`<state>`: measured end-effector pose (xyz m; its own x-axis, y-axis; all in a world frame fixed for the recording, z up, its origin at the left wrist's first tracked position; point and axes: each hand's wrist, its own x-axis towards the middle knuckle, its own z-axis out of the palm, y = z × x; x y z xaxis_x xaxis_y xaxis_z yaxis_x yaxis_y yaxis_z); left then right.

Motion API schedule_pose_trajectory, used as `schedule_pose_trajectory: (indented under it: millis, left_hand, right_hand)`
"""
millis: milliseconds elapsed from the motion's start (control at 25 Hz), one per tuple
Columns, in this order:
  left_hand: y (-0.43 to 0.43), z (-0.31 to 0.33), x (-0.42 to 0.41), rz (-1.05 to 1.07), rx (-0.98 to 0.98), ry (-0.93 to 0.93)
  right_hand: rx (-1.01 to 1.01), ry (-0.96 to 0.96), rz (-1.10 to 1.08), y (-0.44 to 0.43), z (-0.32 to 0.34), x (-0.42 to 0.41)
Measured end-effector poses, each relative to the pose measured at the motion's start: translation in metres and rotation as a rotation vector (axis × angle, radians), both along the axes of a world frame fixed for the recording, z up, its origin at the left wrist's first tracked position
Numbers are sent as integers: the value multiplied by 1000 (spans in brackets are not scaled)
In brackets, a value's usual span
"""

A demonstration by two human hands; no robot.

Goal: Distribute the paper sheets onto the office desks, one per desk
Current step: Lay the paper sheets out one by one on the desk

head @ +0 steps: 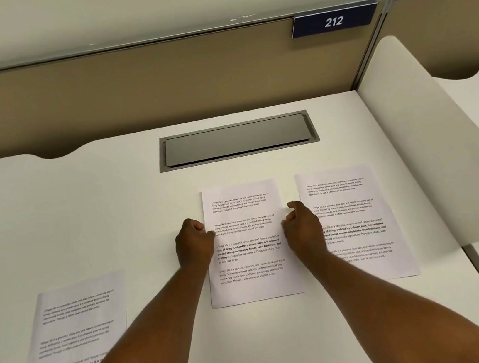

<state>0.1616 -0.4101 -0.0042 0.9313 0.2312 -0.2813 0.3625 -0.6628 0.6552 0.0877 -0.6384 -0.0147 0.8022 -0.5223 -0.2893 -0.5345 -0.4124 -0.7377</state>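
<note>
White printed paper sheet (248, 241) lies flat mid-frame on the white table (112, 205). Left hand (193, 243) and right hand (301, 228) pinch its side edges, fingers curled, likely to lift it. Two more sheets lie at lower left (77, 327) and right (357, 220). Grey cable hatch (237, 140) above: lid down, contents hidden.

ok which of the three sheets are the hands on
The middle sheet: the left hand and right hand grip its side edges. The left sheet and right sheet lie untouched.
</note>
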Motion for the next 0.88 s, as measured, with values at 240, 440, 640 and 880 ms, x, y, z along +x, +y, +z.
schedule_pose_trajectory:
  millis: [240, 440, 640, 880]
  left_hand:
    - [18, 0, -17, -139, 87, -128]
    - [58, -4, -38, -358, 326, -275]
    - [107, -8, -58, -538, 456, -242]
    - [174, -7, -82, -631, 561, -243]
  right_hand:
    - [-269, -97, 153, 20, 5, -18]
    - [-428, -105, 279, 57, 12, -35]
    - [-555, -91, 388, 102, 13, -55]
    - [-608, -26, 515, 162, 8, -72]
